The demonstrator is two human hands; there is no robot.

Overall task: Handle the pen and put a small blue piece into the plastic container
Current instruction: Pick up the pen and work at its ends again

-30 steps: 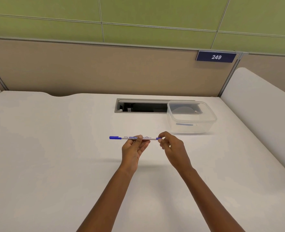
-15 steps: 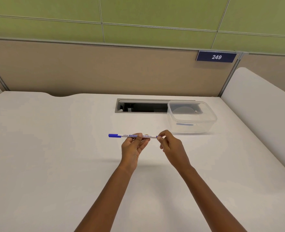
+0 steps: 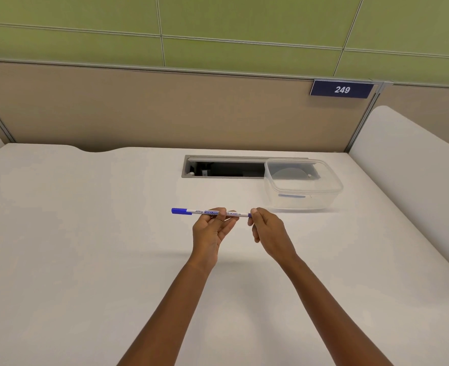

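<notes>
White with a blue cap, one pen (image 3: 207,212) is held flat above the desk (image 3: 86,260), between two hands. Its side reads "HANDY MAR" and "TE BOARD"; a thumb hides the middle letters. The left hand (image 3: 209,231) grips the pen's middle, palm up, fingers curled around it. The right hand (image 3: 268,231) pinches the small blue end piece (image 3: 249,215) with thumb and finger. Both arms reach forward. One clear plastic container (image 3: 301,187) sits just past the right hand, with something blue inside. One blue sign (image 3: 341,89) far beyond the hands says "249".
</notes>
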